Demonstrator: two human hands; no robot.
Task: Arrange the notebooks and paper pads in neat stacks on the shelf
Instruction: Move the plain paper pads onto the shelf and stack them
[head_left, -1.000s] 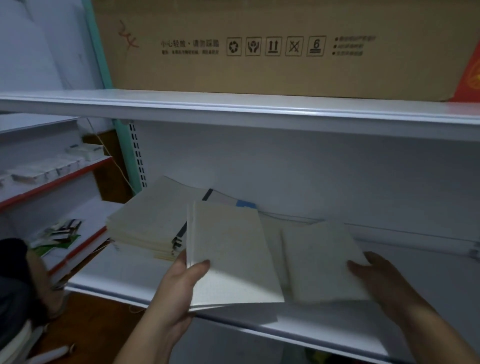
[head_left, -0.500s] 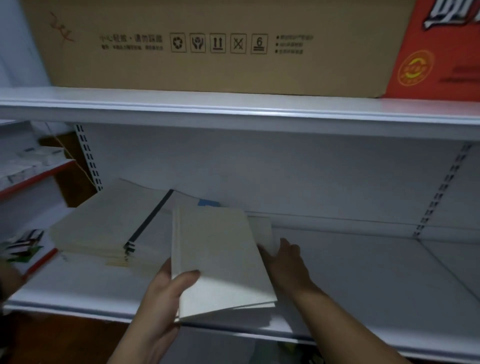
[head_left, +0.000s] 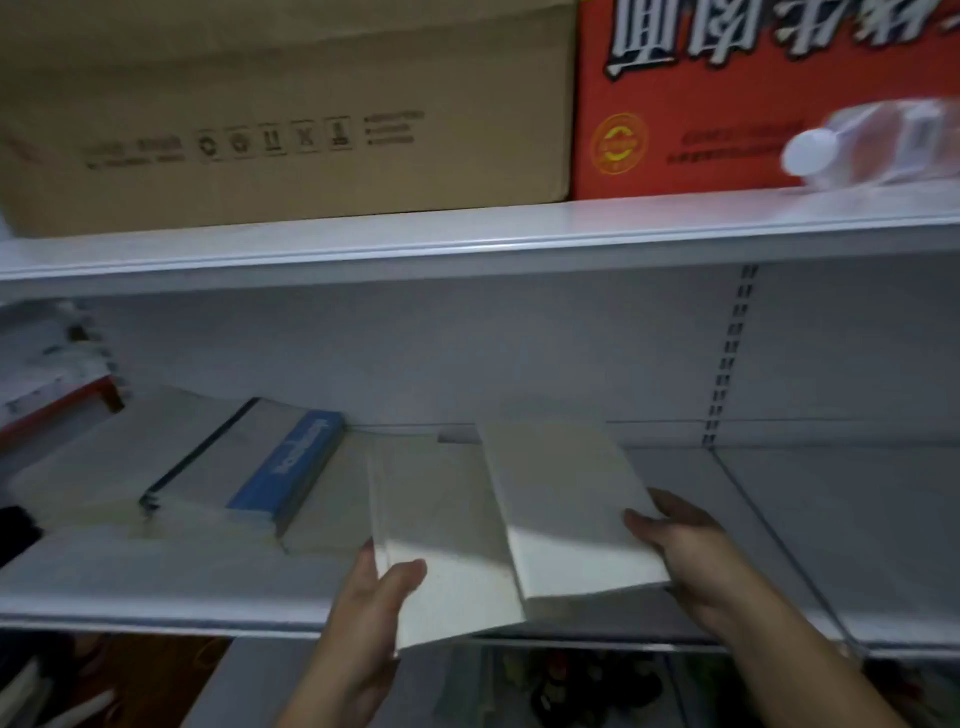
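My left hand grips a pale paper pad by its lower left corner, holding it above the front of the white shelf. My right hand holds a second pale pad by its right edge; this pad overlaps the right side of the first. To the left on the shelf lie spread, untidy notebooks: a blue-spined notebook and a black-spined pad on a low pale pile.
The upper shelf carries a brown carton, a red carton and a lying plastic bottle. A slotted upright divides the back wall. A red-edged side shelf stands at far left.
The view has swung right. My right hand reached beside the left pad and now holds a second pad, lifted over the first one's right side. My left hand kept its grip.
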